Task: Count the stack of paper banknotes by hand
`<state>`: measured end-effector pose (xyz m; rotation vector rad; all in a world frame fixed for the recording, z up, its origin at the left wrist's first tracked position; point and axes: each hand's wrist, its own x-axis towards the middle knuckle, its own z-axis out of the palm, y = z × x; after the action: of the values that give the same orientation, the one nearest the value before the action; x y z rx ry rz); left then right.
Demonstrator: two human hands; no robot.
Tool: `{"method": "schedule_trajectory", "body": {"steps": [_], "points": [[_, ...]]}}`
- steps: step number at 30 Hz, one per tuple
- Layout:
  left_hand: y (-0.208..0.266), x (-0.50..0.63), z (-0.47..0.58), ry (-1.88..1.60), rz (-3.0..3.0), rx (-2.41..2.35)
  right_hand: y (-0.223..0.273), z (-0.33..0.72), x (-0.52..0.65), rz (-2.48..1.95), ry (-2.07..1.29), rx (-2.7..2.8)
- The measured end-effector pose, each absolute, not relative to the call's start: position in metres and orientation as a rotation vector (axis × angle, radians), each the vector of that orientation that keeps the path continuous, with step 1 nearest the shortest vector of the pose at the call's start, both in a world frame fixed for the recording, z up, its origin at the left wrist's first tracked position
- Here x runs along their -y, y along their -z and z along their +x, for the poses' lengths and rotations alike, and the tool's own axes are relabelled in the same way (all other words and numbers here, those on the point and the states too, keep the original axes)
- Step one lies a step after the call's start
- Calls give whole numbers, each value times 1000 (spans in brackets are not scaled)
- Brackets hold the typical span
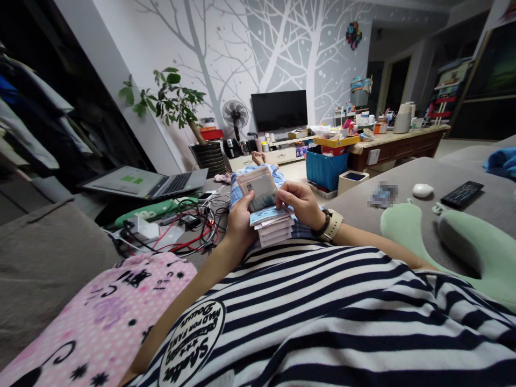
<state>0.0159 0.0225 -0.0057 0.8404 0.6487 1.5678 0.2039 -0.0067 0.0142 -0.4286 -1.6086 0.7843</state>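
In the middle of the view, my left hand [241, 217] grips a small card holder [260, 189] by its left side, thumb on its front. Its upper leaf looks clear and pinkish, with printed matter inside. Below the fold, a pale blue leaf [268, 216] and several white stepped layers [274, 234] hang toward my striped shirt. My right hand [300, 201] is closed, its thumb and fingertips pinched at the holder's right side near the fold. Whether a loose card is between those fingertips is hidden. A watch with a light strap [332, 224] circles my right wrist.
To the left lie an open laptop [149, 183], tangled cables [201, 228] and a pink dotted cushion [121, 317]. On the right are a green neck pillow [463, 242], a remote [462, 194] and a white mouse-like object [422, 190]. Farther off stands a cluttered table [397, 142].
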Motion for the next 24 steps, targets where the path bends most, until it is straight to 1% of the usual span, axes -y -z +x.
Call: {"method": "schedule_trajectory", "body": {"steps": [13, 24], "points": [[-9, 2, 21, -1562, 840, -643, -3, 201, -18, -599, -734, 1373], [-12, 8, 24, -1576, 846, -648, -6, 201, -17, -622, -815, 1398]]}}
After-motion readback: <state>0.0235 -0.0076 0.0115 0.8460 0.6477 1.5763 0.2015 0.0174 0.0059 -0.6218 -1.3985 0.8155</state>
